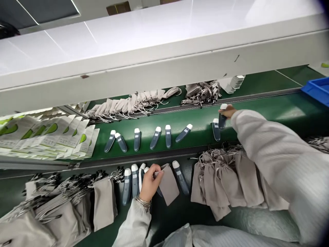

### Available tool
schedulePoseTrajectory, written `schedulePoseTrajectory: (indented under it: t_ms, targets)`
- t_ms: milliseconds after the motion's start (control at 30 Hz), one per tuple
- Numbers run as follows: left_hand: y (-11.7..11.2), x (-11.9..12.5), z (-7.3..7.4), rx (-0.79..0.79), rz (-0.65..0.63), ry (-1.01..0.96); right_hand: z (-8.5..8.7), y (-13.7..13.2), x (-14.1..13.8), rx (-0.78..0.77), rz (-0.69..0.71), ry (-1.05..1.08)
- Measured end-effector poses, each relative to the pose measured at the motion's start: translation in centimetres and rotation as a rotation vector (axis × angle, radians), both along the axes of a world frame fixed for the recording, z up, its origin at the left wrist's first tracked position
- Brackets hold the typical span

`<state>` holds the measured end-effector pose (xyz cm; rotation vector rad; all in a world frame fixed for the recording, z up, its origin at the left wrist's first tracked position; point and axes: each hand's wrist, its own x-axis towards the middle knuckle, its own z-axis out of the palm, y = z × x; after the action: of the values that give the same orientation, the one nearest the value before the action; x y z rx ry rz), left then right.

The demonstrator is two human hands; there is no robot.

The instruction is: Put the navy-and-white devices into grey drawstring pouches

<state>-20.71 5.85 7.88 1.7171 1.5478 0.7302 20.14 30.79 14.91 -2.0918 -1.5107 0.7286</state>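
Note:
My left hand is closed on the open mouth of a small grey drawstring pouch on the near green surface, beside several dark blue devices with white caps. My right hand reaches out to the conveyor belt and grips one dark blue device by its white-capped end; another device lies right beside it. A row of several more devices lies along the belt to the left.
A heap of empty grey pouches lies at near right, filled pouches at near left. More pouches line the belt's far side. White-and-green packets sit left; a blue bin far right; a white shelf overhead.

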Motion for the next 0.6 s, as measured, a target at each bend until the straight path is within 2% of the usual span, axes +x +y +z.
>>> schedulePoseTrajectory:
  t_ms: [67,133,200,267,367,467,567,600]
  targets:
    - [-0.5,0.3,1.6,-0.02,0.01,-0.153,1.4,-0.3,-1.7,-0.094,0.021,0.102]
    - [-0.9,0.8,3.0,-0.051,0.011,-0.266,3.0,-2.0,-4.9,-0.129,0.119,0.248]
    - [-1.4,1.3,4.2,-0.07,0.0,-0.31,4.4,-5.2,-8.8,-0.108,0.269,0.463]
    - [-1.9,1.7,5.4,-0.064,-0.012,-0.345,5.0,-9.6,-12.7,-0.034,0.39,0.677]
    - [-2.9,2.0,7.1,-0.01,-0.018,-0.405,4.3,-16.3,-17.5,0.095,0.484,0.845]
    - [-4.6,2.1,8.6,0.093,0.037,-0.479,2.7,-21.5,-20.1,0.079,0.568,0.943]
    - [-6.3,2.0,8.9,0.17,0.122,-0.524,1.4,-24.4,-20.6,0.107,0.519,0.916]
    - [-6.6,1.9,8.8,0.17,0.127,-0.514,1.0,-24.8,-20.4,0.155,0.453,0.896]
